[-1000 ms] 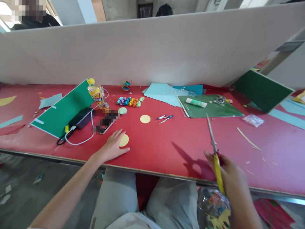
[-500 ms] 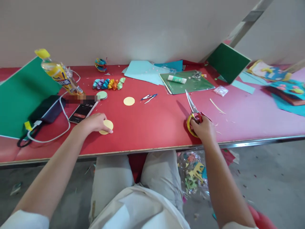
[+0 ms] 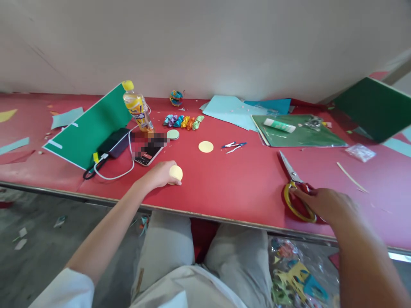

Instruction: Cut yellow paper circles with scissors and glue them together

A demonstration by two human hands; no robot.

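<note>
My left hand [image 3: 159, 174] rests on the red table [image 3: 231, 184] with its fingers curled around a yellow paper circle [image 3: 176, 172], lifting its edge. My right hand [image 3: 327, 204] lies at the table's near right, fingertips on the yellow-and-red handles of the scissors [image 3: 295, 184], which lie flat with blades pointing away. A second yellow circle [image 3: 206, 146] lies further back, and a pale green circle [image 3: 173, 134] sits beside the phone [image 3: 147, 155].
A yellow drink bottle [image 3: 138, 108], a power bank with white cable [image 3: 114, 144] and a green board [image 3: 88, 128] stand at left. Crumpled coloured papers [image 3: 183, 122], small snips [image 3: 233, 146], a glue stick [image 3: 279, 125] on green sheets [image 3: 298, 137] lie behind. A grey partition backs the table.
My right hand brought the raised scissors down and laid them flat on the table. My left hand closed its fingers around the yellow circle. The view shifted sideways.
</note>
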